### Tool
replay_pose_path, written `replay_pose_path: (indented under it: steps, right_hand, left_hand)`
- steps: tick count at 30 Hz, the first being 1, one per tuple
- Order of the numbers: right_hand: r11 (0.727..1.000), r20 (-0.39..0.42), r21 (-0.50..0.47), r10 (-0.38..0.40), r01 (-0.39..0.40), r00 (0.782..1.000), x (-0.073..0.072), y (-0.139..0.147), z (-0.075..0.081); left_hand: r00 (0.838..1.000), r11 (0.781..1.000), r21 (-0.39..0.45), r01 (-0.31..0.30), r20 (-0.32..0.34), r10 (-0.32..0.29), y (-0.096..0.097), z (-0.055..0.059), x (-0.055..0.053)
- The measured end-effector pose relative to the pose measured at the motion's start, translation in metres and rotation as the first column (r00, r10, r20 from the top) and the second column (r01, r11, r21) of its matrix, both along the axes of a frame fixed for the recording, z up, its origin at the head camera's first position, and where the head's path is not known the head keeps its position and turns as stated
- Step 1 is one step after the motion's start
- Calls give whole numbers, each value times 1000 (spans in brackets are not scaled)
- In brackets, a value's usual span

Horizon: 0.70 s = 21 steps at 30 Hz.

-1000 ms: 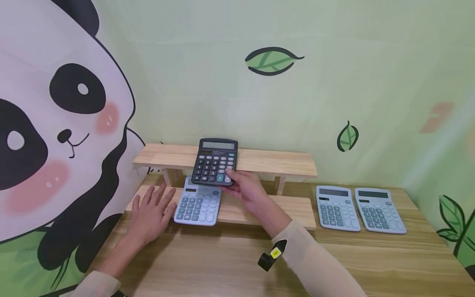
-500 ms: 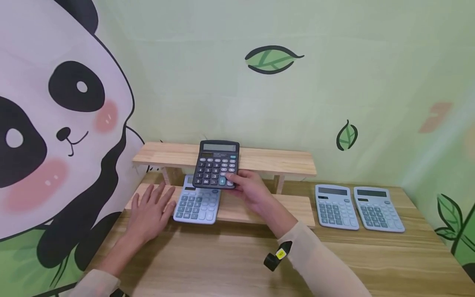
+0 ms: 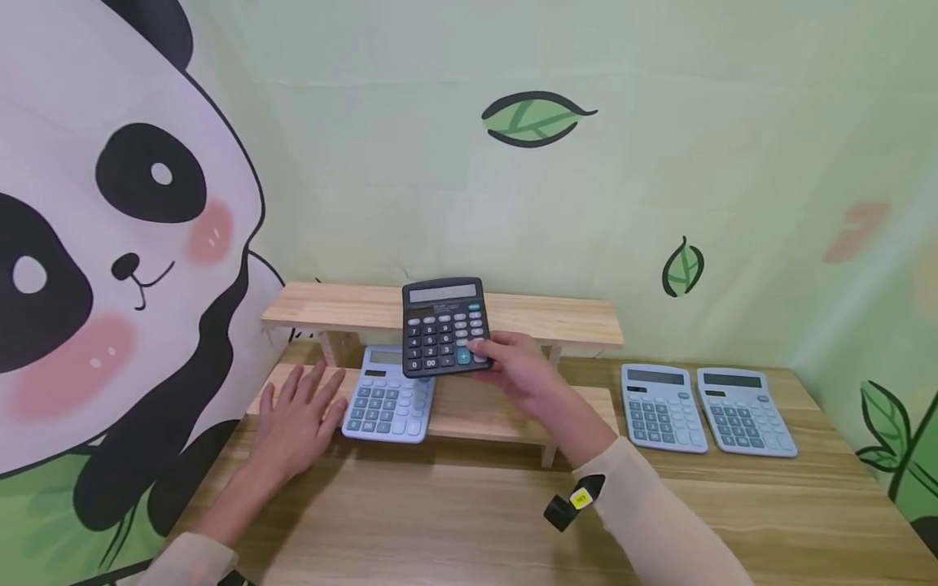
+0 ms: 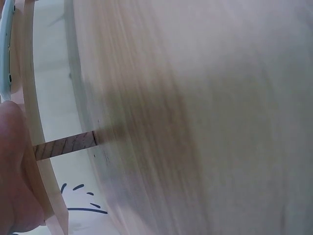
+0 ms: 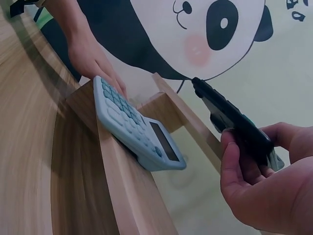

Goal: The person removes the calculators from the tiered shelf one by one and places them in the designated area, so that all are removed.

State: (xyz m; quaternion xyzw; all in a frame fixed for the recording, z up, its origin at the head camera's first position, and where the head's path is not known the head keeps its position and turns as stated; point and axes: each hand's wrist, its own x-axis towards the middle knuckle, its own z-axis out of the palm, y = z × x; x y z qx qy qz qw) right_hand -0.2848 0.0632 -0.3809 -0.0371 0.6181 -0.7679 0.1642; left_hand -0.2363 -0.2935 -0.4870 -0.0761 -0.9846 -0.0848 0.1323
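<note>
A black calculator (image 3: 444, 330) is pinched at its lower right corner by my right hand (image 3: 523, 373), thumb on the keys and fingers beneath. It is held up in front of the upper shelf, its lower left corner overlapping a light blue calculator (image 3: 388, 399) in the head view. That blue one lies on the lower shelf of a two-step wooden stand (image 3: 498, 415). My left hand (image 3: 296, 427) rests with spread fingers on the lower shelf's left end, just left of the blue calculator. In the right wrist view, the black calculator (image 5: 234, 120) is seen edge-on, apart from the stand.
Two more light blue calculators (image 3: 664, 408) lie side by side on the wooden table (image 3: 440, 521), right of the stand. The upper shelf (image 3: 550, 316) runs along the back, close to a green wall cloth (image 3: 410, 187) printed with a panda and leaves.
The black calculator has moved right and slightly down with my right hand, uncovering more of the blue calculator's display. My left hand stays in place.
</note>
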Motion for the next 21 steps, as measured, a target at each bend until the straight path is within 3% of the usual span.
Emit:
replay_pose_path:
  steps: [6, 15, 21]
  right_hand:
    - [999, -39, 41, -14, 15, 999, 5, 29, 2]
    - [993, -40, 80, -88, 91, 995, 7, 92, 17]
    - [986, -58, 138, -89, 97, 994, 12, 121, 19]
  left_hand:
    - [1000, 1000, 4, 5, -3, -5, -2, 1, 1]
    - [1000, 1000, 4, 4, -5, -4, -1, 2, -2]
    - [1000, 1000, 0, 2, -2, -2, -1, 0, -1]
